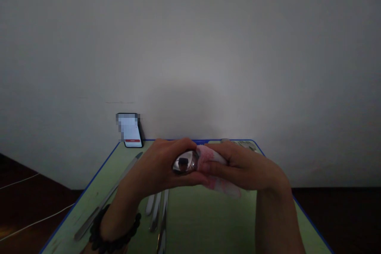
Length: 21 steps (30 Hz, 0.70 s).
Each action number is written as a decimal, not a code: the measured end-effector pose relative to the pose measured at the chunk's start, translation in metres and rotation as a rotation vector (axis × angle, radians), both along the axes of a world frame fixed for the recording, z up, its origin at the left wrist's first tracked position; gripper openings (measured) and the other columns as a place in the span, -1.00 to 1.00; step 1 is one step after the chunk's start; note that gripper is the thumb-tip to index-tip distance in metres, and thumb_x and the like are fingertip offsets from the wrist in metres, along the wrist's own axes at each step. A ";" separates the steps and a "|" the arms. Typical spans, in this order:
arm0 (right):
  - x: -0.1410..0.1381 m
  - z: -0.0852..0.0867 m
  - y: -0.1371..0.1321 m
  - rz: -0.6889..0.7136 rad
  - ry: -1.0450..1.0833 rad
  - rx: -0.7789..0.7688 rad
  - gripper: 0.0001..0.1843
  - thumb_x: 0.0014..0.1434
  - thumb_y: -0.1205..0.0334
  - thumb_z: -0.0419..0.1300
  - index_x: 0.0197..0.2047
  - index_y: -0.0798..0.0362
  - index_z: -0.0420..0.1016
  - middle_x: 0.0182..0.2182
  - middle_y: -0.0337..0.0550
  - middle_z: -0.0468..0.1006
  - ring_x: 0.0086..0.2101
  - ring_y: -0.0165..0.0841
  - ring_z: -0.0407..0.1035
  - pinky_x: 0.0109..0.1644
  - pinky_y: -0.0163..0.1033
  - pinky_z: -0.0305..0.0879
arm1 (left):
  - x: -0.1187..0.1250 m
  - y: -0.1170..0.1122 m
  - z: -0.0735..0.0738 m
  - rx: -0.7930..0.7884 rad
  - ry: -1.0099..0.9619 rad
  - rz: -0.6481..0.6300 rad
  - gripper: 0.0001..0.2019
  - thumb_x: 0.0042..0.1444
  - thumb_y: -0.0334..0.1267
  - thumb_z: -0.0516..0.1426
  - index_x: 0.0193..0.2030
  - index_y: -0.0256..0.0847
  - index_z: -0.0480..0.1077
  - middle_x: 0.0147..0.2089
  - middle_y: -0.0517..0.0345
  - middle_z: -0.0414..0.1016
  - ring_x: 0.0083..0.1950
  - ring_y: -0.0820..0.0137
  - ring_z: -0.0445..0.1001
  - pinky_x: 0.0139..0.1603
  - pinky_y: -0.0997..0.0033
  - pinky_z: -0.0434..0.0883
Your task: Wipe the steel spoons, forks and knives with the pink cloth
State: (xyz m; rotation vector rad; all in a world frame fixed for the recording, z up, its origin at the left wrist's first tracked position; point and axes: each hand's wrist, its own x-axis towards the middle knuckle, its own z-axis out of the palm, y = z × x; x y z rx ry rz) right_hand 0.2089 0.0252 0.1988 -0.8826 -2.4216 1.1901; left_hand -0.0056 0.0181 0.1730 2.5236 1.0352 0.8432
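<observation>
Both hands meet above the middle of the table. My left hand (157,164) is closed round a spoon (184,162), whose shiny bowl faces me and shows a dark reflection. A pink and white cloth (205,158) is pinched in my right hand (247,164) and pressed against the right end of the bowl. One corner of the cloth hangs below my right fingers. The rest of the spoon is hidden by the hands and cloth. A dark beaded bracelet (114,232) circles my left wrist.
On the green table (208,222), a long knife (104,202) lies at the left, and several metal utensils (159,210) lie beside my left forearm. More cutlery (245,144) sits at the back right. A phone (131,130) leans against the wall (190,47).
</observation>
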 end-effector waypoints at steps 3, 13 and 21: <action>0.001 -0.001 0.001 0.004 0.004 0.011 -0.64 0.28 -0.04 0.04 -0.22 0.09 0.43 -0.45 -0.26 0.47 -0.49 -0.47 0.26 -0.39 -0.37 0.19 | 0.001 0.000 -0.001 0.009 -0.018 -0.007 -0.62 0.06 0.12 0.23 -0.22 -0.17 0.42 -0.47 0.32 0.46 -0.51 0.53 0.37 -0.46 0.58 0.21; 0.001 -0.002 0.003 0.020 0.006 0.010 -0.63 0.26 -0.06 0.07 -0.24 0.11 0.43 -0.48 -0.27 0.45 -0.51 -0.48 0.24 -0.41 -0.37 0.15 | -0.001 -0.001 -0.002 0.098 -0.020 -0.037 -0.64 0.05 0.09 0.25 -0.23 -0.17 0.39 -0.45 0.34 0.49 -0.49 0.54 0.41 -0.46 0.58 0.22; 0.002 -0.003 0.004 0.068 0.028 0.063 -0.72 0.29 0.06 0.07 -0.26 0.11 0.42 -0.53 -0.31 0.41 -0.52 -0.51 0.22 -0.41 -0.38 0.14 | 0.001 -0.002 -0.001 0.108 -0.045 -0.087 -0.68 0.07 0.02 0.26 -0.17 -0.12 0.39 -0.39 0.36 0.53 -0.43 0.54 0.47 -0.41 0.60 0.25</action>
